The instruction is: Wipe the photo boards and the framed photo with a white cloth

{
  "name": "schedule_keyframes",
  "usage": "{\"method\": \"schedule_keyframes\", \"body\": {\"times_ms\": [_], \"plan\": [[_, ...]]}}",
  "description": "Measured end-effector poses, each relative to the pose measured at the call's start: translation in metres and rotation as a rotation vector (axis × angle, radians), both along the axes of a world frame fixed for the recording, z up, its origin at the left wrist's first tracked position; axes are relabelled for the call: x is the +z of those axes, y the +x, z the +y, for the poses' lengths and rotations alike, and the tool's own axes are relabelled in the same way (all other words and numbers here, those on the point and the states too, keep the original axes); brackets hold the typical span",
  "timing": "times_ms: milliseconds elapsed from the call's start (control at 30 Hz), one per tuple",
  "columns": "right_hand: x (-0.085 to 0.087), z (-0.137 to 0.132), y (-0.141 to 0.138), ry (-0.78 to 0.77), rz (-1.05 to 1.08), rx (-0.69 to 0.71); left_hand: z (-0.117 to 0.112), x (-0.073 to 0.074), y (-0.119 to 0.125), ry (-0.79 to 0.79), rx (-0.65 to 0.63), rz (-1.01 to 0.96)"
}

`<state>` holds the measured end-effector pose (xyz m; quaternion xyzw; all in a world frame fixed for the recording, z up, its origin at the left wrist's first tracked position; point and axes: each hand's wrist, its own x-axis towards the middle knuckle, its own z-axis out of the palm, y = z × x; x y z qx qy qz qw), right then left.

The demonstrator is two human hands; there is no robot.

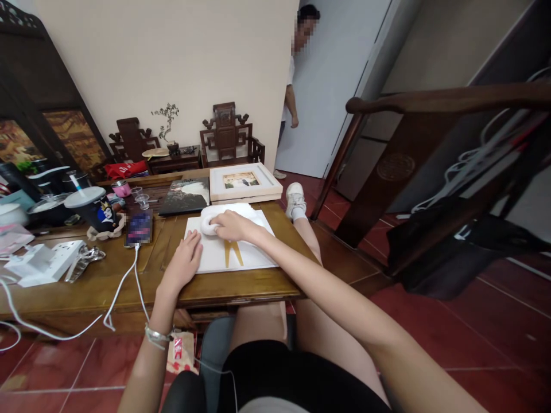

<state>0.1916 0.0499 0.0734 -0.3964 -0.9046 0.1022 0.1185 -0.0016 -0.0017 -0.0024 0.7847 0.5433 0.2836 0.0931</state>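
A white board [249, 255] with a gold mark lies flat on the wooden table [107, 281] in front of me. My left hand [185, 261] rests flat on the board's left edge, fingers stretched out. My right hand [230, 225] is closed over a white cloth [210, 219] bunched at the board's far edge, pressing it onto the surface.
A white picture frame [245, 182] and a dark print [185, 196] lie behind the board. A phone [138, 228] on a white cable, a lidded cup [94, 207], a power strip [43, 261] and pots crowd the table's left. Another person [297, 74] stands by the far doorway. Dark wooden furniture [430, 166] rises at right.
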Motion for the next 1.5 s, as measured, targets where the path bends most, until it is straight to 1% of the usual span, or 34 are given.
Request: {"method": "schedule_keyframes", "body": {"times_ms": [67, 167, 267, 367, 533, 700, 800, 867, 967, 1067, 1133, 1167, 1200, 1267, 1400, 1500], "plan": [[-0.001, 0.009, -0.014, 0.008, 0.008, -0.004, 0.0, 0.001, 0.0, -0.011, 0.005, 0.027], [-0.003, 0.013, -0.032, 0.025, 0.039, 0.008, 0.0, 0.001, -0.001, 0.014, -0.002, 0.022], [-0.007, 0.016, -0.034, 0.035, 0.07, 0.005, 0.0, 0.001, -0.002, 0.035, -0.016, 0.009], [-0.011, 0.023, -0.019, 0.032, 0.089, -0.031, -0.001, 0.001, -0.002, 0.028, -0.004, 0.003], [-0.016, 0.032, 0.023, 0.027, 0.101, -0.1, -0.003, 0.001, 0.0, 0.002, 0.016, -0.027], [-0.023, 0.026, 0.059, 0.046, 0.104, -0.207, -0.004, 0.002, 0.001, -0.007, 0.026, -0.029], [-0.028, 0.008, 0.074, 0.059, 0.094, -0.251, -0.004, 0.001, 0.001, -0.005, 0.031, -0.017], [-0.029, -0.013, 0.08, 0.065, 0.08, -0.242, -0.004, 0.001, 0.001, 0.0, 0.032, -0.027], [-0.025, -0.054, 0.086, 0.071, 0.057, -0.154, -0.003, 0.0, 0.002, 0.011, 0.035, -0.028], [-0.016, -0.09, 0.091, 0.046, 0.01, -0.057, -0.003, -0.001, 0.002, 0.025, 0.041, -0.026], [-0.012, -0.103, 0.095, 0.024, -0.031, -0.027, -0.003, -0.002, 0.002, 0.032, 0.044, -0.038], [-0.011, -0.105, 0.097, 0.018, -0.044, -0.025, -0.003, -0.002, 0.002, 0.034, 0.046, -0.043], [-0.012, -0.103, 0.098, 0.015, -0.048, -0.027, -0.003, -0.002, 0.002, 0.035, 0.047, -0.044], [-0.016, -0.091, 0.1, 0.026, -0.023, -0.034, -0.003, -0.002, 0.002, 0.029, 0.048, -0.034], [-0.027, -0.048, 0.098, 0.068, 0.04, -0.082, -0.004, 0.0, 0.002, 0.021, 0.047, -0.008], [-0.029, -0.017, 0.092, 0.098, 0.049, -0.147, -0.004, 0.001, 0.001, 0.024, 0.042, -0.006]]}}
